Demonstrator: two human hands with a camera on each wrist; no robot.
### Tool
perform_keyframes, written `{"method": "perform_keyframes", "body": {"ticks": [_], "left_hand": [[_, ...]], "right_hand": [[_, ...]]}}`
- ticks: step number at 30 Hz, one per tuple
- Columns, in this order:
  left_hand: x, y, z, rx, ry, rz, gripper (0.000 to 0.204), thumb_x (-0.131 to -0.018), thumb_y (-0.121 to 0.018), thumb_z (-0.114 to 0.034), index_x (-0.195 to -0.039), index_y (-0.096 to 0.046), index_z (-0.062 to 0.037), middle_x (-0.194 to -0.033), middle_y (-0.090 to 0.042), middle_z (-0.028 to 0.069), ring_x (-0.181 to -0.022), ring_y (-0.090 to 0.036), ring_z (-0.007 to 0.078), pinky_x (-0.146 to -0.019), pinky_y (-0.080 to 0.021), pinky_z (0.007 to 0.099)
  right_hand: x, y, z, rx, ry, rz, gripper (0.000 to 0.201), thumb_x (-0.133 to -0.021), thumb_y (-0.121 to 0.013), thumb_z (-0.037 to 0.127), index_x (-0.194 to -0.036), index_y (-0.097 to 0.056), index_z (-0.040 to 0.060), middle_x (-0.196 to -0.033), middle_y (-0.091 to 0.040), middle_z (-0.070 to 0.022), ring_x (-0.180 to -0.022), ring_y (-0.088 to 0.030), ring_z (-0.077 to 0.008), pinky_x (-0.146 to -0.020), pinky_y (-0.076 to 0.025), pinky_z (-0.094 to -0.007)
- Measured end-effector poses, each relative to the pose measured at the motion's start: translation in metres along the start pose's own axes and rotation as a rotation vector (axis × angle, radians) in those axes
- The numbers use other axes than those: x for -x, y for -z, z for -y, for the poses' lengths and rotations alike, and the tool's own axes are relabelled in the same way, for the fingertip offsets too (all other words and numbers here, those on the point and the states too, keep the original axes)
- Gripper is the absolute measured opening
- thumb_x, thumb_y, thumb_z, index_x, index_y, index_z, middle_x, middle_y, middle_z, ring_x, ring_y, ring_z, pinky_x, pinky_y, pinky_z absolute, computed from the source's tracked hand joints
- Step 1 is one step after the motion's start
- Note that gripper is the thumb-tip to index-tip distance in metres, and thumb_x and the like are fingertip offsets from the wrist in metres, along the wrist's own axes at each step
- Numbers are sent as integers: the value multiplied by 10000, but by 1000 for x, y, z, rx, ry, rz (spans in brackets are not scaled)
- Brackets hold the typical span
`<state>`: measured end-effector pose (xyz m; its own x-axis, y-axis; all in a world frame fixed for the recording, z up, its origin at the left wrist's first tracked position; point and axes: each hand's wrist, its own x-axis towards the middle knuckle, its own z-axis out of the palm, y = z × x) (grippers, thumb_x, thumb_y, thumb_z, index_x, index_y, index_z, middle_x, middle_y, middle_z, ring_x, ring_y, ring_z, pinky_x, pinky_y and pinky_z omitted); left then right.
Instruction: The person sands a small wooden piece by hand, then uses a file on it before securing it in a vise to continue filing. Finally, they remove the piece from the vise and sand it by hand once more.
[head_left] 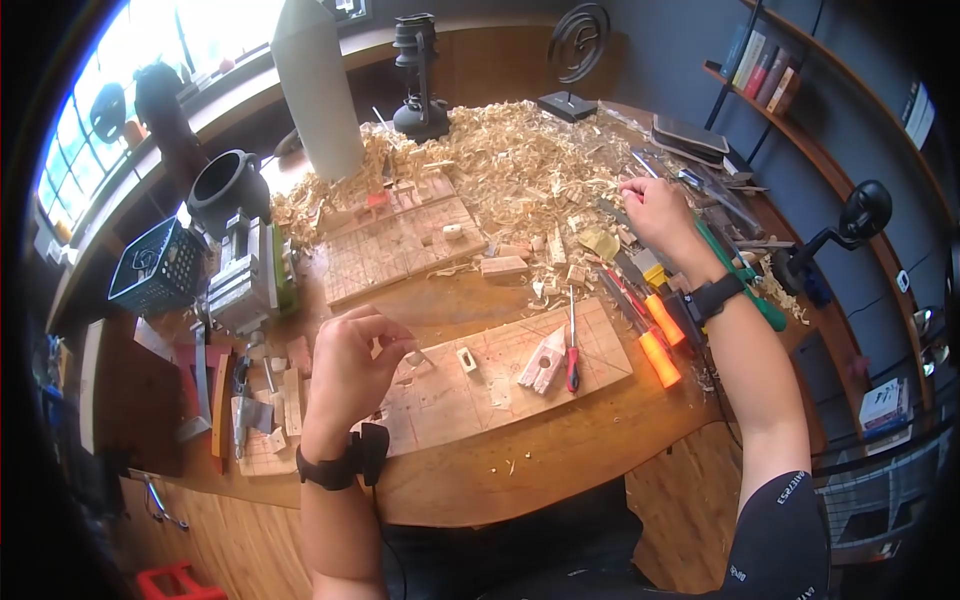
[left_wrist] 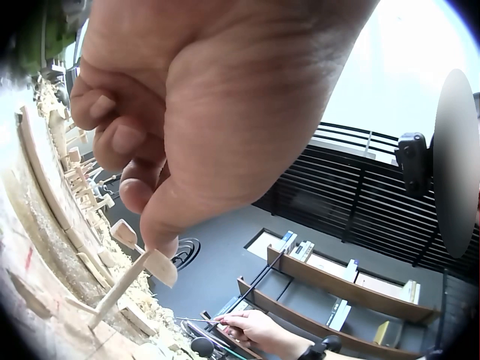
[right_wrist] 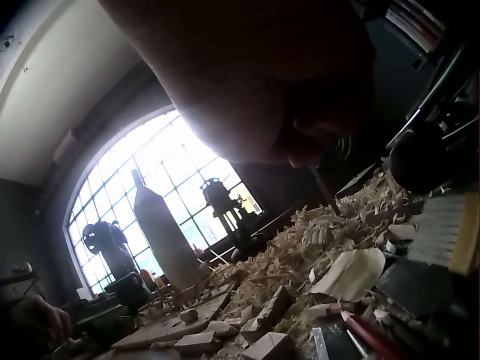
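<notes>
My left hand (head_left: 350, 365) is over the left part of a marked wooden board (head_left: 470, 420). Its thumb and fingertips pinch a small pale wooden piece (left_wrist: 160, 268), with a slim stick-like part slanting down toward the board. Beside it lie a small slotted wood block (head_left: 467, 360), a pointed wood piece with a round hole (head_left: 541, 369) and a red-handled screwdriver (head_left: 572, 370). My right hand (head_left: 660, 215) is raised at the right over shavings and tools, fingers curled. In the left wrist view, a thin rod-like tool (left_wrist: 196, 321) sticks out from its fingertips; its grip is mostly hidden.
A heap of wood shavings (head_left: 530, 150) covers the back. A second board (head_left: 400, 250) lies before it. Orange-handled tools (head_left: 660, 355) lie at right. A metal vise (head_left: 240, 275), blue basket (head_left: 155, 265) and dark pot (head_left: 230, 190) stand left. A black lantern (head_left: 420, 90) stands behind.
</notes>
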<state>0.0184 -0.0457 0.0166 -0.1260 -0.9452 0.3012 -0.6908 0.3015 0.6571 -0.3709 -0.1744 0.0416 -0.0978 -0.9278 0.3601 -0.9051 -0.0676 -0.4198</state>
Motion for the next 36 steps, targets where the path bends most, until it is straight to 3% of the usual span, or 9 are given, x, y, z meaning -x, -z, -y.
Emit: {"method": "perform_keyframes", "body": {"ticks": [5,7,10,13,16,21,25,28,36], "left_hand": [[0,0,1,-8,1,3,66,-768,-826,-58,-817,-783,-48,-786,-701,89,-663,-626,231,-632,-488,353],[0,0,2,-8,2,3,67,-768,-826,-59,-818,-782,-48,-786,-700,88,-663,-625,232,-633,-488,354],[1,-1,3,-7,-9,-4,67,-768,-827,-58,-817,-782,-50,-784,-696,88,-663,-624,235,-633,-488,357],[0,-1,4,-9,-20,-11,65,-769,-827,-64,-816,-782,-54,-780,-692,89,-663,-625,238,-635,-489,361],[0,0,4,-26,-9,6,62,-772,-824,-70,-818,-784,-61,-774,-686,90,-668,-629,242,-638,-492,362],[0,-1,7,-25,-21,4,59,-781,-814,-76,-833,-789,-65,-770,-684,101,-685,-653,269,-651,-504,381],[0,-2,7,-16,-54,-17,47,-798,-810,-39,-837,-785,-32,-768,-703,66,-645,-582,164,-622,-469,310],[0,-2,7,-20,-55,-12,45,-801,-811,-42,-835,-783,-31,-766,-701,67,-647,-586,166,-624,-473,315],[0,-2,8,-13,-34,-12,43,-803,-806,-49,-834,-782,-31,-758,-695,70,-641,-581,169,-622,-472,317]], "right_hand": [[-1,-7,-7,-127,17,151,291,-931,-619,257,-1065,-788,61,-917,-766,-183,-868,-749,-313,-811,-570,-424],[-2,-1,-3,-209,-22,278,263,-971,-629,167,-1139,-748,4,-778,-706,-29,-673,-602,-110,-665,-514,-308],[3,4,13,-179,-43,261,307,-933,-628,272,-1075,-786,49,-942,-771,-174,-890,-752,-244,-806,-574,-380],[9,-11,20,-215,151,280,312,-931,-629,274,-1086,-781,49,-936,-769,-174,-901,-752,-268,-818,-577,-385],[16,-24,32,-212,224,375,266,-966,-636,171,-1123,-751,-11,-807,-744,-96,-674,-647,-138,-680,-521,-315],[6,-34,23,-30,240,-31,258,-959,-637,206,-1122,-766,54,-820,-741,-179,-747,-735,-261,-704,-548,-365],[13,-17,36,-105,233,45,250,-969,-625,193,-1110,-770,47,-726,-706,-135,-625,-656,-186,-615,-501,-343],[31,-9,56,-239,215,305,248,-964,-625,176,-1110,-769,36,-673,-672,-127,-583,-609,-160,-587,-473,-329],[32,-11,46,-221,295,363,245,-931,-634,159,-1050,-778,0,-729,-740,-97,-627,-637,-94,-591,-487,-323]]}}
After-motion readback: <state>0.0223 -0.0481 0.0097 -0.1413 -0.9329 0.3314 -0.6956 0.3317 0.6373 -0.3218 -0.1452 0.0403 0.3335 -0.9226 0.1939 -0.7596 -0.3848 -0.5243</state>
